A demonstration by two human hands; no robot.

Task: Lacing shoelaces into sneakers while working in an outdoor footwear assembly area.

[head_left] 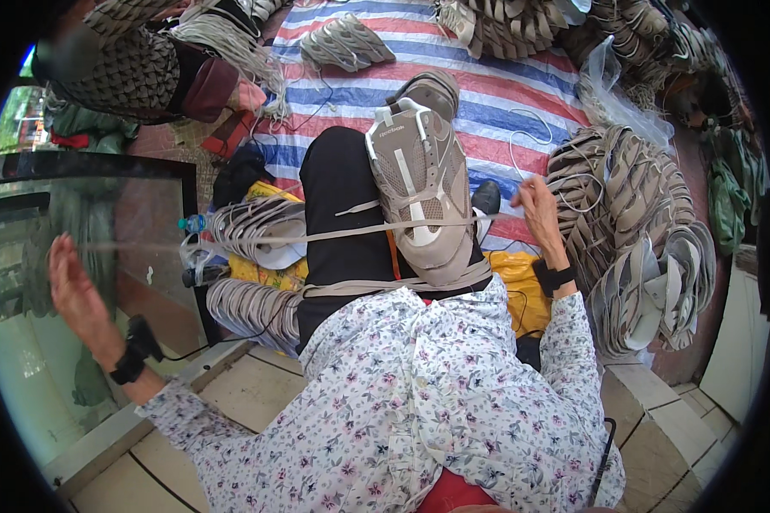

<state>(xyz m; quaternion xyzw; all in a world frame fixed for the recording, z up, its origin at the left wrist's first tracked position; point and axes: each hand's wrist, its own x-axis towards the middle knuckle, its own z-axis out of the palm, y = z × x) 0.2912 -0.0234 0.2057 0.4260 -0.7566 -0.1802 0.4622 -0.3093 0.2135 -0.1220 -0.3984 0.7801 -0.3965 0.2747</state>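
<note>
A beige mesh shoe upper (423, 184) with pale trim lies across my right thigh, its toe toward me. A flat beige shoelace (342, 229) stretches almost straight across it, between my two hands. Far out to the left, my left hand (79, 291) is raised with its fingers close together at the lace's blurred end. My right hand (539, 214), right of the shoe upper, has bent fingers closed at the other end; the exact grip is small to see. A short lace end sticks out from the shoe upper's left side. More beige lace lies across my lap.
Stacked beige shoe uppers (629, 192) stand at right, with others (257, 227) at left. A striped sheet (488, 77) covers the floor ahead, bearing another bundle (346, 43). A glass-panelled frame (145, 197) is beside my left arm. Another person (137, 68) sits far left.
</note>
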